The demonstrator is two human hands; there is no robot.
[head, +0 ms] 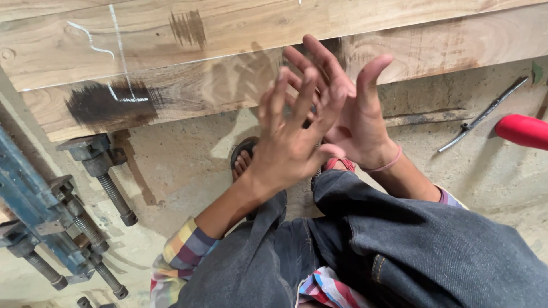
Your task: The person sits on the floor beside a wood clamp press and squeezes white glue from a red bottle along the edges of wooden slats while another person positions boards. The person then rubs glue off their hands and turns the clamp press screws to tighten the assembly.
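My left hand (291, 137) and my right hand (357, 114) are raised in front of me, palms facing each other and fingers spread, the left blurred. Between the fingers a small dark object (308, 121) shows; which hand holds it I cannot tell. A thin red band circles my right wrist. Below the hands are my knees in dark denim trousers (399, 239) and my sandalled feet (242, 159) on the dusty floor. Just beyond the hands lies a large wooden plank (228, 51) with dark stains and white chalk marks.
Blue metal bar clamps (40, 211) with threaded screws lie at the left. A long metal tool (485, 112) rests on the sawdust-covered floor at the right, beside a red cylindrical handle (522, 130) at the right edge.
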